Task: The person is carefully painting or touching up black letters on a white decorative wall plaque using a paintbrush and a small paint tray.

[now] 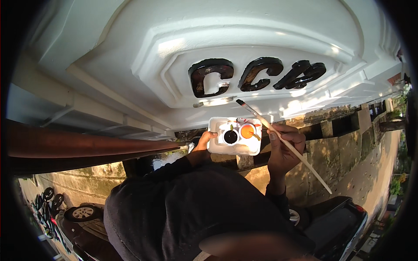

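My left hand [202, 144] is closed on the left edge of a small white plastic tray [235, 151], thumb over its rim. Inside the tray stand a pot of black paint [230, 137] and a pot of orange paint [247, 131], with red smears along the far side. To the right, my right hand [285, 150] pinches a long, pale-handled paintbrush [300, 157]. Its dark tip points at the white wall, just below the raised black letters [212, 78]; whether it touches cannot be told. Glossy black covers the letters.
A white moulded wall panel [174, 65] fills the upper view, with a grey patch [198, 105] below the first letter. A reddish-brown beam [87, 141] runs in from the left. Below are parked cars [82, 213], motorbikes [45, 213] and a paved ledge [335, 152].
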The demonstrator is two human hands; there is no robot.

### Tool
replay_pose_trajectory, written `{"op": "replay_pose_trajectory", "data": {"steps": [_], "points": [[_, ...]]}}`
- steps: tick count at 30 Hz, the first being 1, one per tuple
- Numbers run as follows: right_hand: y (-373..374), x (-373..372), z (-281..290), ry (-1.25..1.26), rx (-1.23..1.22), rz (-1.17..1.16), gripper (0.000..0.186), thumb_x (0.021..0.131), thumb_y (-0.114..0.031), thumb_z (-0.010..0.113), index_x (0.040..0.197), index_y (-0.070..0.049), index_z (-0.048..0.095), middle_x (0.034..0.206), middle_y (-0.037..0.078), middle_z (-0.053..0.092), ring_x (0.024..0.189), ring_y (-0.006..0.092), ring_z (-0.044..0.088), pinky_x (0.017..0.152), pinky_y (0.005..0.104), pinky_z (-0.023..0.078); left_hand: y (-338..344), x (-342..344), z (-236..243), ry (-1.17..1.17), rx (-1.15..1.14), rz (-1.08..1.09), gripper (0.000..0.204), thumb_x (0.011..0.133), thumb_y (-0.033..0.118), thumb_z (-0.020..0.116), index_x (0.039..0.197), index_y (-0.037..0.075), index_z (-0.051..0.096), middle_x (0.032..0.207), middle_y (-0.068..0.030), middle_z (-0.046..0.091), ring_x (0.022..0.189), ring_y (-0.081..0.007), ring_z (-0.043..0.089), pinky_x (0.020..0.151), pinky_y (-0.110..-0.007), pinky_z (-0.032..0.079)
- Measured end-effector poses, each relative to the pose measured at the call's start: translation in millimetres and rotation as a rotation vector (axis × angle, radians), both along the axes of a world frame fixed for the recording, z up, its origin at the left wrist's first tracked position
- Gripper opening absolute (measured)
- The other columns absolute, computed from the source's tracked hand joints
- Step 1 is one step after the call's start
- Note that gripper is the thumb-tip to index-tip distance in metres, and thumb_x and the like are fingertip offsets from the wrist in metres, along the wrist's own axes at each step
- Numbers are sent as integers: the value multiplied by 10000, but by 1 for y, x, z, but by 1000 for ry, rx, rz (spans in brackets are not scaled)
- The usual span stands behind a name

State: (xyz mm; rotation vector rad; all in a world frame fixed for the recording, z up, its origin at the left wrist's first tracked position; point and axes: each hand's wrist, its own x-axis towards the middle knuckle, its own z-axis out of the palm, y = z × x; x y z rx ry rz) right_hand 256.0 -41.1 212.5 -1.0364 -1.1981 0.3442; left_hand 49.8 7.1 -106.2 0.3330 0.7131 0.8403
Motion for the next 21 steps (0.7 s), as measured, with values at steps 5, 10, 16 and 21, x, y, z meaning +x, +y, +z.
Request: {"op": "replay_pose_trajectory", "data": {"steps": [5,10,16,21], "points": [[-29,25,-4,27,-16,-117,233,921,77,648,1017,-16,458,1083,205,636,909,220,689,818,320,623,3,19,150,-231,-106,-205,589,857,299,687,1372,81,503,1256,-166,618,1151,-295,614,984,-432,494],[-36,17,-1,154,26,-161,214,932,74,626,1012,-24,454,1074,188,630,885,199,684,799,313,622,9,8,153,-101,-66,-182,646,869,367,589,1416,41,479,1286,-154,619,1155,-286,618,1000,-424,493],[-37,8,-4,255,20,-218,221,926,93,622,1004,-20,448,1086,192,620,887,188,688,794,302,622,23,3,152,-112,-161,-303,752,825,374,607,1488,75,414,1414,-160,545,1291,-338,535,1107,-485,413],[-39,-3,-8,243,35,-212,234,905,123,629,998,-13,462,1082,201,613,944,202,672,833,304,612,28,13,158,-104,-118,-300,746,818,379,620,1474,79,431,1382,-154,570,1265,-340,559,1100,-495,430]]}}
